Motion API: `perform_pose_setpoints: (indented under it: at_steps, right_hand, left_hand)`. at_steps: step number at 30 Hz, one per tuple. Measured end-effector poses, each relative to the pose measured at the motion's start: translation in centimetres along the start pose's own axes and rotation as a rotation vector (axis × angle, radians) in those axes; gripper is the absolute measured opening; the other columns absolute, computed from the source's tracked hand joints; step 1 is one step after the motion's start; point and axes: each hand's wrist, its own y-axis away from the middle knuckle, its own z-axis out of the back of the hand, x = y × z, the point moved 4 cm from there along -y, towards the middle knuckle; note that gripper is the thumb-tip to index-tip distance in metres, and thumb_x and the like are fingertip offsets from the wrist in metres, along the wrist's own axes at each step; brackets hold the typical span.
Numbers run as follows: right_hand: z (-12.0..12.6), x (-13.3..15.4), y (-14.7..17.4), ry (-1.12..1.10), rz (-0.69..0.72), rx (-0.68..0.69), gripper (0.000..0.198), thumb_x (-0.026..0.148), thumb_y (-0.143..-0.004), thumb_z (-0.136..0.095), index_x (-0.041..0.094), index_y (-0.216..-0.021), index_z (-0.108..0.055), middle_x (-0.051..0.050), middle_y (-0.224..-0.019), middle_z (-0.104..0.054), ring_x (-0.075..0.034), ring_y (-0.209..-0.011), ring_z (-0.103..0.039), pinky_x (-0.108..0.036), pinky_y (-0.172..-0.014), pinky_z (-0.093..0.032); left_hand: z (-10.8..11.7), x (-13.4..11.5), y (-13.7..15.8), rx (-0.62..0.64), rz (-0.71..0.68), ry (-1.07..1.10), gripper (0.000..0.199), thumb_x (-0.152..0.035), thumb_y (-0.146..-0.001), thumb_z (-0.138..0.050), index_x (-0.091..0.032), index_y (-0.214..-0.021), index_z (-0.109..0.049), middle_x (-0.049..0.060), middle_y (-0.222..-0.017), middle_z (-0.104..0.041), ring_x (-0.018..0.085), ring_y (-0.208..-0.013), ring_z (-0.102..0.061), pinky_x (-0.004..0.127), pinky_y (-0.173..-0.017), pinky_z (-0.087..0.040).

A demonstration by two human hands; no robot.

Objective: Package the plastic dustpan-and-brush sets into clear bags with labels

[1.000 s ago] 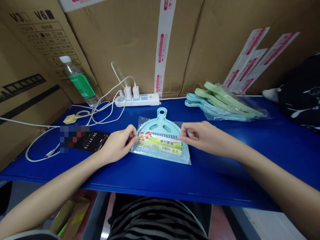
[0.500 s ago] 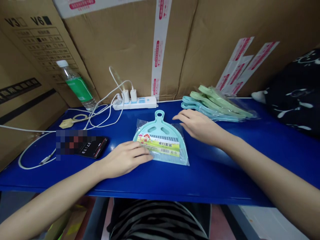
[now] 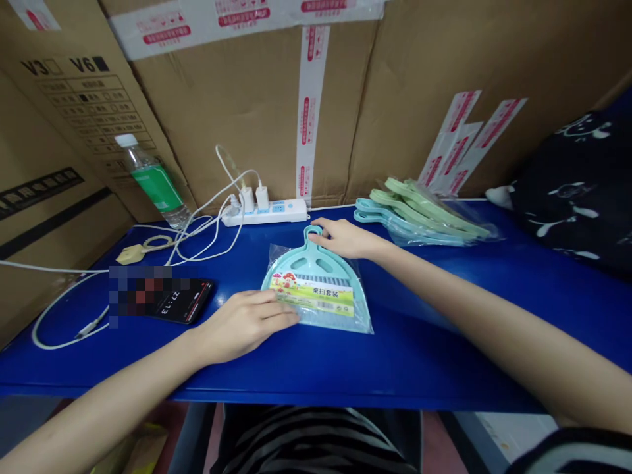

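Observation:
A light-blue dustpan with a grey-bristled brush lies flat on the blue table in clear plastic, its handle pointing away from me. A printed card with mushrooms and Chinese characters shows through the wrap. My left hand lies over the pan's lower left corner, fingers stretched and resting on the wrapped surface; its thumb is hidden. At the top, my right hand has its thumb and fingers closed on the right side of the looped handle.
Several wrapped green and blue dustpans are piled at the back right, near a dark patterned cloth item. A power strip with white cables, a bottle and a phone are at left. Cardboard boxes stand behind.
My right hand has moved left from beside the dustpan and taken hold of its handle. The left hand stays on the pan's corner. The view has shifted slightly.

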Motion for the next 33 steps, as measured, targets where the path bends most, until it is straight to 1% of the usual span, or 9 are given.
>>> perform_pose_setpoints:
  at_steps: [4, 7, 14, 18, 22, 25, 28, 31, 33]
  right_hand:
    - [-0.1, 0.5, -0.7, 0.002, -0.025, 0.009, 0.055, 0.043, -0.089, -0.048, 0.011, -0.133, -0.049, -0.014, -0.101, -0.071, -0.028, -0.093, -0.066, -0.038, -0.079, -0.050]
    - [-0.3, 1.1, -0.9, 0.086, -0.052, 0.000, 0.058, 0.052, -0.088, -0.044, 0.014, -0.133, -0.050, -0.017, -0.114, -0.067, -0.033, -0.105, -0.062, -0.043, -0.084, -0.048]
    - [-1.1, 3.1, -1.0, 0.164, 0.001, 0.033, 0.068, 0.053, -0.086, -0.047, 0.007, -0.136, -0.045, -0.023, -0.126, -0.059, -0.037, -0.112, -0.057, -0.048, -0.088, -0.046]
    - [-1.2, 3.6, -1.3, 0.155, 0.062, 0.057, 0.068, 0.046, -0.084, -0.052, 0.009, -0.140, -0.040, -0.020, -0.134, -0.054, -0.033, -0.120, -0.052, -0.043, -0.095, -0.043]
    - [-1.2, 3.9, -1.1, 0.176, 0.198, 0.066, 0.065, 0.042, -0.087, -0.050, 0.012, -0.143, -0.037, -0.017, -0.138, -0.052, -0.030, -0.126, -0.047, -0.043, -0.102, -0.036]
    - [0.2, 3.5, 0.0, 0.247, 0.304, -0.090, 0.058, 0.041, -0.089, -0.046, 0.011, -0.139, -0.042, -0.019, -0.130, -0.056, -0.033, -0.119, -0.051, -0.048, -0.098, -0.037]
    - [3.8, 1.4, 2.0, 0.227, 0.276, -0.409, 0.049, 0.040, -0.091, -0.041, 0.016, -0.132, -0.049, -0.016, -0.124, -0.060, -0.032, -0.114, -0.053, -0.049, -0.095, -0.039]
    - [8.1, -3.5, 4.4, 0.172, 0.058, -0.686, 0.051, 0.042, -0.091, -0.033, 0.013, -0.131, -0.048, -0.018, -0.121, -0.058, -0.031, -0.113, -0.051, -0.049, -0.096, -0.037]
    - [9.9, -7.6, 5.6, 0.160, -0.096, -0.732, 0.057, 0.041, -0.092, -0.026, 0.005, -0.132, -0.045, -0.024, -0.124, -0.055, -0.032, -0.116, -0.049, -0.048, -0.100, -0.033]
  left_hand:
    - [0.0, -0.1, 0.1, 0.007, -0.007, 0.020, 0.033, -0.011, -0.094, -0.036, -0.017, -0.113, -0.061, 0.002, -0.111, -0.070, 0.017, -0.093, -0.061, 0.029, -0.080, -0.051]
    - [0.0, -0.4, -0.1, 0.060, 0.017, 0.061, 0.032, -0.012, -0.091, -0.040, -0.019, -0.114, -0.060, 0.002, -0.118, -0.067, 0.019, -0.096, -0.059, 0.033, -0.081, -0.049]
    - [-0.1, -1.4, -0.5, 0.194, -0.044, 0.213, 0.049, -0.010, -0.082, -0.042, -0.018, -0.131, -0.047, 0.006, -0.138, -0.052, 0.020, -0.121, -0.050, 0.035, -0.098, -0.041]
    - [0.0, -1.2, -0.4, 0.150, -0.023, 0.267, 0.047, -0.008, -0.079, -0.042, -0.014, -0.125, -0.051, 0.008, -0.130, -0.059, 0.018, -0.125, -0.047, 0.035, -0.105, -0.038]
    - [-0.2, -0.9, -0.5, 0.119, -0.064, 0.165, 0.035, -0.010, -0.091, -0.040, -0.017, -0.121, -0.055, 0.004, -0.124, -0.064, 0.018, -0.121, -0.052, 0.034, -0.104, -0.040]
    - [-0.4, -0.9, -0.8, 0.068, -0.103, 0.046, 0.031, -0.013, -0.096, -0.038, -0.020, -0.118, -0.058, 0.003, -0.120, -0.066, 0.016, -0.113, -0.058, 0.031, -0.096, -0.045]
    - [-0.7, -1.1, -1.2, 0.019, -0.132, -0.046, 0.031, -0.014, -0.098, -0.035, -0.020, -0.114, -0.061, 0.002, -0.116, -0.068, 0.013, -0.105, -0.062, 0.028, -0.089, -0.047]
    - [-1.0, -1.5, -1.7, -0.033, -0.141, -0.114, 0.030, -0.013, -0.098, -0.034, -0.018, -0.109, -0.062, 0.002, -0.113, -0.069, 0.013, -0.100, -0.064, 0.027, -0.083, -0.048]
    - [-1.1, -1.8, -2.1, -0.063, -0.126, -0.148, 0.029, -0.012, -0.098, -0.036, -0.016, -0.107, -0.063, 0.002, -0.111, -0.070, 0.013, -0.096, -0.065, 0.028, -0.078, -0.048]
